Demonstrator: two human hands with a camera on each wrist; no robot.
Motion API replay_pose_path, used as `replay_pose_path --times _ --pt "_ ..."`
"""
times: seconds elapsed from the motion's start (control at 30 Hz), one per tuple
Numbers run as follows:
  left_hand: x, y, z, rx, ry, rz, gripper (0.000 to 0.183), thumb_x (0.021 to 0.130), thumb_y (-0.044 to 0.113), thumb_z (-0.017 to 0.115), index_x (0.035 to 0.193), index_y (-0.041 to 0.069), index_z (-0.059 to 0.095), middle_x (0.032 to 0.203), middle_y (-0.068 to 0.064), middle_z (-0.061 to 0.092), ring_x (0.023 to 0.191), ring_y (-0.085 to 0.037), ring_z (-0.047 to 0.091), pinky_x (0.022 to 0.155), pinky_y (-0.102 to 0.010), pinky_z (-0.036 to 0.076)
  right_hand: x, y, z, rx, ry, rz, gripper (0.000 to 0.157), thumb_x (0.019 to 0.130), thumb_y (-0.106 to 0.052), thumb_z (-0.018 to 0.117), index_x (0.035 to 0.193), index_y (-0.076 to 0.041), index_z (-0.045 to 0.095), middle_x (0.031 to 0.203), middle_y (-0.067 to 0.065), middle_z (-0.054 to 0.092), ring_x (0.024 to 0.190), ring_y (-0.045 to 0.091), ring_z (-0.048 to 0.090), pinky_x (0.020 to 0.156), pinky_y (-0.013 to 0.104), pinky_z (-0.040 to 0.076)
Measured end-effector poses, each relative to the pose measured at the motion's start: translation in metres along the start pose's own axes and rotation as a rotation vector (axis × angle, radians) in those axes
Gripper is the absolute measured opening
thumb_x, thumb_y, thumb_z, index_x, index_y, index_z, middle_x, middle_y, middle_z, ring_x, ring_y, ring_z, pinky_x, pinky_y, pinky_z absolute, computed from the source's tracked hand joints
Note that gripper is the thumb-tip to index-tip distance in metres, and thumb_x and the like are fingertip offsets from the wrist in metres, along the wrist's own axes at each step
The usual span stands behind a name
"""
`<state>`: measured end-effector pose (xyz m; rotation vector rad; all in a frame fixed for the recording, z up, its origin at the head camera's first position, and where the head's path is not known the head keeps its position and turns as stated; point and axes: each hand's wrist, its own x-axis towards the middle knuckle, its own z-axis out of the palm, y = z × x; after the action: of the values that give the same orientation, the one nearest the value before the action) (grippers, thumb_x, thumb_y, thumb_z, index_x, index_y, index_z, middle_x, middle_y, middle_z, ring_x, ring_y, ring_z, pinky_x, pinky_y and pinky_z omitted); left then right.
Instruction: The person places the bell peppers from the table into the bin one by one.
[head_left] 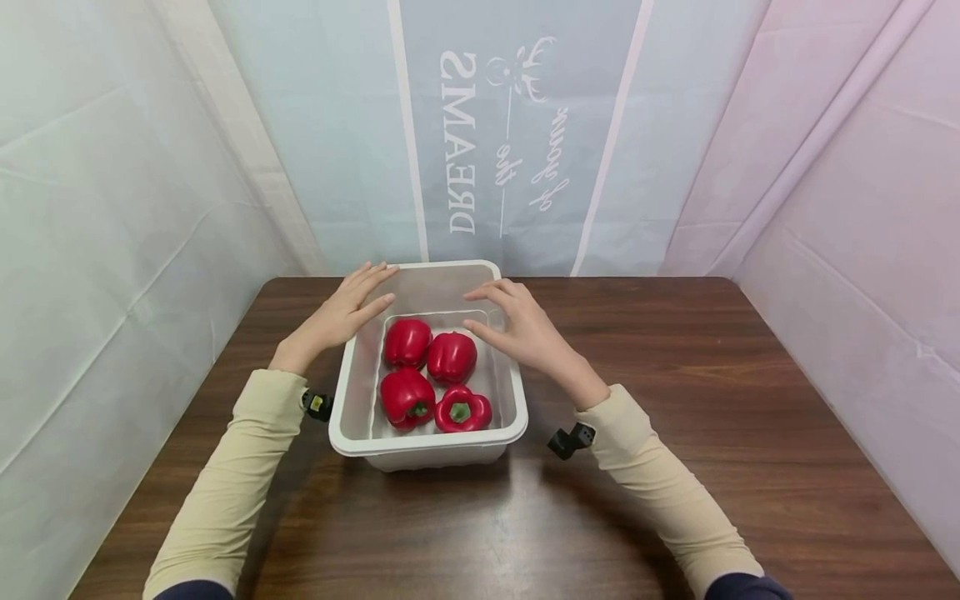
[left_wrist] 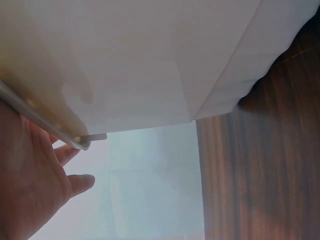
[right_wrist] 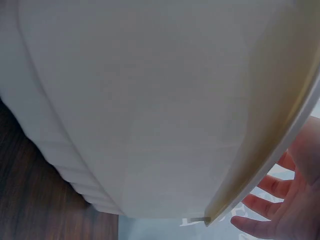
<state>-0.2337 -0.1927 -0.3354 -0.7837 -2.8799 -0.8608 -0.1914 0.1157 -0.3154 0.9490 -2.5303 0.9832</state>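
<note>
A white plastic bin (head_left: 427, 443) stands on the table with several red bell peppers (head_left: 452, 358) inside, one showing its green stem upward at the near right. My left hand (head_left: 341, 312) is over the bin's left rim, fingers extended and holding nothing. Across from it, my right hand (head_left: 517, 325) hovers over the right rim, its fingers spread and loosely bent above the peppers. Both wrist views are mostly filled by the bin's outer side wall (left_wrist: 135, 60). In the right wrist view, the fingers (right_wrist: 262, 205) show beyond the rim with nothing between them.
The dark wooden table (head_left: 675, 400) extends on both sides of the bin. Behind it hangs a pale blue-grey curtain (head_left: 525, 125) with printed lettering. White cloth walls (head_left: 112, 208) flank the table left and right.
</note>
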Motion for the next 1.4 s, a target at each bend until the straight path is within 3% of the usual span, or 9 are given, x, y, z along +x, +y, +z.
replay_pose_path --times 0.4,0.93,1.4 --pt "0.000 0.004 -0.003 0.019 0.013 0.002 0.056 0.096 0.046 0.041 0.147 0.025 0.027 0.153 -0.009 0.023 0.143 -0.028 0.008 0.112 -0.056 0.003 -0.003 0.010 0.003 -0.035 -0.006 0.020 0.034 0.085 -0.031 0.067 0.117 -0.020 0.061 0.116 0.001 0.055 0.111 0.021 0.045 0.091 0.039 0.042" --pt "0.000 0.010 -0.005 0.053 0.060 0.029 0.053 0.097 0.042 0.040 0.146 0.024 0.031 0.151 -0.007 0.028 0.142 -0.024 0.014 0.112 -0.056 0.007 -0.003 0.019 0.005 -0.063 0.049 -0.025 0.034 0.089 -0.029 0.062 0.119 -0.013 0.061 0.123 0.005 0.053 0.117 0.025 0.043 0.096 0.042 0.039" --pt "-0.001 0.018 -0.007 0.103 0.069 0.052 0.056 0.097 0.045 0.040 0.147 0.024 0.027 0.153 -0.005 0.023 0.143 -0.022 0.011 0.114 -0.052 0.007 -0.005 0.030 -0.004 -0.106 0.049 -0.011 0.048 0.092 -0.038 0.056 0.134 -0.018 0.050 0.136 0.012 0.046 0.126 0.027 0.039 0.102 0.046 0.036"
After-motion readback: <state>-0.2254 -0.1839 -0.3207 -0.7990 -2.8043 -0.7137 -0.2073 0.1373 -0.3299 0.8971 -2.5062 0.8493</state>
